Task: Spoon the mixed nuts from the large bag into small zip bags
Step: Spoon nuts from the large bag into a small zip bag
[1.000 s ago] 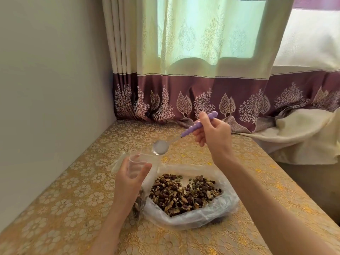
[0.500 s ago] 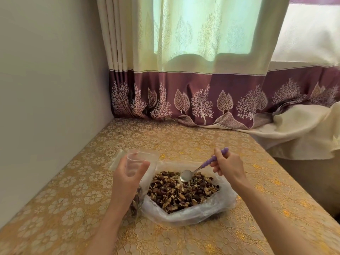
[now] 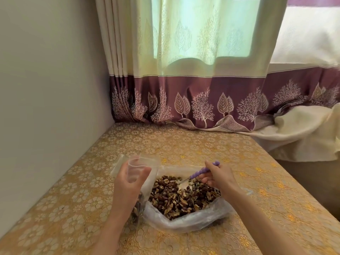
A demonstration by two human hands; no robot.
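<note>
- Large bag [image 3: 193,220], clear plastic, lies open on gold floral tablecloth [image 3: 257,190] near front edge; mixed nuts [image 3: 182,196] piled inside.
- L hand [image 3: 128,183] grips small zip bag [image 3: 137,168] upright just left of large bag, touching it; thumb one side, fingers other, mouth held open at top. Some nuts in its bottom, mostly hidden behind wrist.
- R hand [image 3: 219,176] clenched round purple handle of spoon [image 3: 199,172], over far-right part of nut pile.
- Spoon angled down-left, metal neck goes into nuts; bowl prob. buried, can't see it.
- Both forearms come in from bottom of view, bare.
- Plain wall [image 3: 46,89] runs along table's left side.
- Far end: curtain [image 3: 193,100], cream top w/ maroon band, leaf + tree print, hem resting on table.
- Cream cloth [image 3: 303,133] bunched at far right, off table edge.
</note>
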